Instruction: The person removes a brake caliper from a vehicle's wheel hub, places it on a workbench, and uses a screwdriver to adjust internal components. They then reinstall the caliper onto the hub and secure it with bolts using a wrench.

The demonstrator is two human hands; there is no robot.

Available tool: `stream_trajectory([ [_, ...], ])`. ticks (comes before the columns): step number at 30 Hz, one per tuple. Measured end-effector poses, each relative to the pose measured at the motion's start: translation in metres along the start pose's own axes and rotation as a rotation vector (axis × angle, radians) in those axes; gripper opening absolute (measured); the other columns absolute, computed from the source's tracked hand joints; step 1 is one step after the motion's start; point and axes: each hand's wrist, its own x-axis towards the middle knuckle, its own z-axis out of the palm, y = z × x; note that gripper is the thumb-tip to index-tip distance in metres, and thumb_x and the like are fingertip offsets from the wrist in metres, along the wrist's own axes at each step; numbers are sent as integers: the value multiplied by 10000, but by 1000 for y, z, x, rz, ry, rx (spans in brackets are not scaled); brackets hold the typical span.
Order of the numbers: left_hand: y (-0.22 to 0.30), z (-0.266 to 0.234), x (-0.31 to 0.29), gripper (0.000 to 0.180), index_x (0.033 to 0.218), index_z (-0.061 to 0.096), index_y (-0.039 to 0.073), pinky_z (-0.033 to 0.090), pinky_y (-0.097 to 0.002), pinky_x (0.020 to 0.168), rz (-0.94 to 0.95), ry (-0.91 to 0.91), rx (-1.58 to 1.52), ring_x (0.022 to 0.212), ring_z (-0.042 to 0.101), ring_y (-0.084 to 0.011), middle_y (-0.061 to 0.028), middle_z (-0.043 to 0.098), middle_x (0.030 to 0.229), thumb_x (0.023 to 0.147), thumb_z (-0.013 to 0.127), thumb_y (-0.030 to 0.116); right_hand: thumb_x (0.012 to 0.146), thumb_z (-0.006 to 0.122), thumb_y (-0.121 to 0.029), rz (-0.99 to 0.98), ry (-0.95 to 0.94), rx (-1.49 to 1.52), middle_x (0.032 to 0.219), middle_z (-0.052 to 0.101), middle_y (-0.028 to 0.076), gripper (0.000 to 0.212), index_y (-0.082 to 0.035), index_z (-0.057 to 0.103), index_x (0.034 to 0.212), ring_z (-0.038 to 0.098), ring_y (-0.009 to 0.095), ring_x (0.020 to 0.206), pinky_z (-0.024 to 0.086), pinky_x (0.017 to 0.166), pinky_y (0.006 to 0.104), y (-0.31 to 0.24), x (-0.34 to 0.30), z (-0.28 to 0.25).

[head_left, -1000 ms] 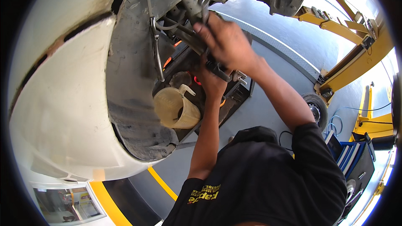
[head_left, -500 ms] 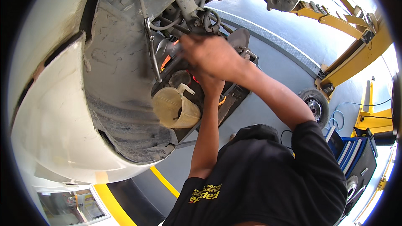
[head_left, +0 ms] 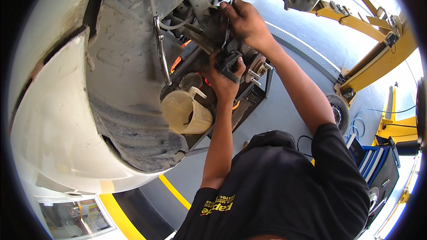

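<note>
Dark metal brake caliper (head_left: 229,64) inside the wheel arch beside the studded hub (head_left: 256,69), clasped by left hand (head_left: 223,80), right hand (head_left: 245,23) gripping slender silver wrench (head_left: 231,1), translucent beige measuring jug (head_left: 184,113) below.

Sunlit grey floor (head_left: 284,120), yellow lift arms (head_left: 378,62)

the right hand (head_left: 247,22) has risen with the wrench (head_left: 232,0); the left hand (head_left: 222,78) (hidden earlier) now grips the brake caliper (head_left: 229,64).

The person wears a black short-sleeved shirt (head_left: 284,186) with yellow printed lettering low on its front, forearms bare.
</note>
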Motion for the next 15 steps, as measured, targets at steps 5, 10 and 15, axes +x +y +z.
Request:
stream_trajectory([
  [5, -5, 0, 0, 487, 1181, 672, -19, 580, -461, 850, 36, -9, 34, 905, 746, -328, -156, 753, 1020, 799, 905, 175, 1107, 606, -408, -101, 188, -144, 807, 703, 243, 434, 13, 643, 1009, 709, 451, 811, 534, 747, 497, -5, -7, 15],
  [10, -36, -6, -7, 588, 1247, 632, 3, 538, -484, 943, 240, -25, 295, 1045, 707, -321, -160, 722, 1137, 788, 930, 218, 1083, 614, -326, -329, -125, -322, 890, 738, 221, 305, -23, 640, 1060, 720, 467, 755, 569, 669, 525, -33, -34, 24],
  [15, -97, -10, -31, 659, 1264, 622, 17, 510, -496, 973, 217, -25, 404, 1102, 685, -342, -164, 708, 1172, 771, 953, 300, 1049, 641, -293, -879, -324, -690, 866, 717, 189, 264, -31, 605, 1043, 737, 406, 720, 589, 573, 476, -41, -75, 51],
])
